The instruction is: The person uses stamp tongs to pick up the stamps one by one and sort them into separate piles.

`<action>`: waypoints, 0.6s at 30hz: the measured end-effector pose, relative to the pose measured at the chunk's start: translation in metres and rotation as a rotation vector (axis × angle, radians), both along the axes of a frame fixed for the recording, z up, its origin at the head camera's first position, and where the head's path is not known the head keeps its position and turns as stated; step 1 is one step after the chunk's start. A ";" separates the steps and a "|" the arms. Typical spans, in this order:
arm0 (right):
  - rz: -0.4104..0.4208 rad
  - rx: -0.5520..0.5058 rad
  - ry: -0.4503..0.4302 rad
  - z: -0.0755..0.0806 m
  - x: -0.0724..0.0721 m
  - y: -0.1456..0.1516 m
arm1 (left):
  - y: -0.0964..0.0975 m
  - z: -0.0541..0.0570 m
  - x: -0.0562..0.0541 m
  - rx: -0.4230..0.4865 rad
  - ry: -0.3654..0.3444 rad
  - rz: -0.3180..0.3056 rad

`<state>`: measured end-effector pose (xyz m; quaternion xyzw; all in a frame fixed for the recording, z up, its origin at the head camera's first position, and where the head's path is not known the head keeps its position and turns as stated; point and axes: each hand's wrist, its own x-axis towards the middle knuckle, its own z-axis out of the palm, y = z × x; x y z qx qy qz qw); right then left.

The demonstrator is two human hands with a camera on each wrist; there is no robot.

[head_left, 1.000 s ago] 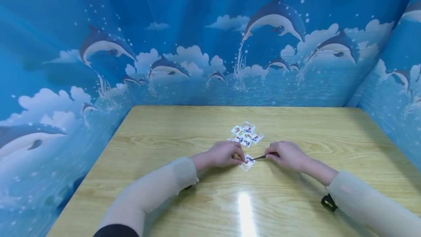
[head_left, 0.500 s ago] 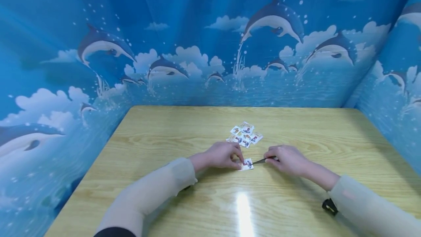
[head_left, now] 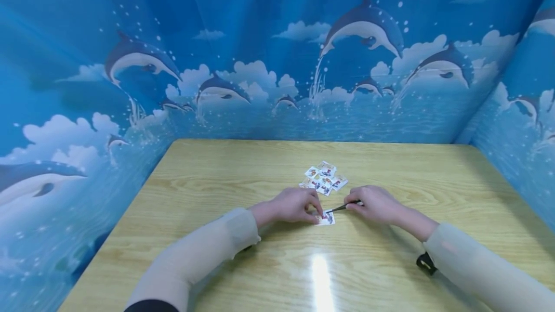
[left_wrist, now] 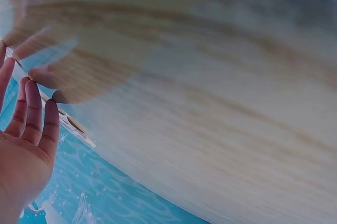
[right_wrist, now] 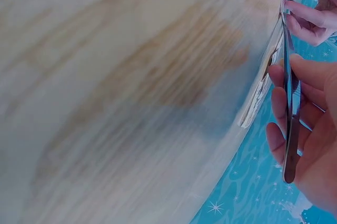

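Between my hands, a small white printed card with coloured pictures lies at the tabletop. My left hand pinches its left edge between thumb and fingertips; part of the card is hidden there. In my right hand I grip dark metal tweezers, whose tips reach the card's upper part beside the left fingertips. The right wrist view shows the tweezers lying along thumb and fingers, tips close to the left hand. Whether the tips have caught anything is too small to tell.
Just beyond my hands lies a loose, overlapping pile of several similar printed cards. The wooden table ends at a blue curtain printed with dolphins, which also stands on the left and right sides.
The card has turned from a diamond angle to nearly square under my left fingers. The tweezers drew back to its right edge, then moved left over the card again.
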<state>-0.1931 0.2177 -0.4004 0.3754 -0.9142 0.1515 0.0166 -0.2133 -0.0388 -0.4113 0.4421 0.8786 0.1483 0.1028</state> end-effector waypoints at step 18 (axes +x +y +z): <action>0.049 0.001 0.000 0.002 0.018 0.006 | -0.001 -0.002 0.000 0.042 0.025 0.000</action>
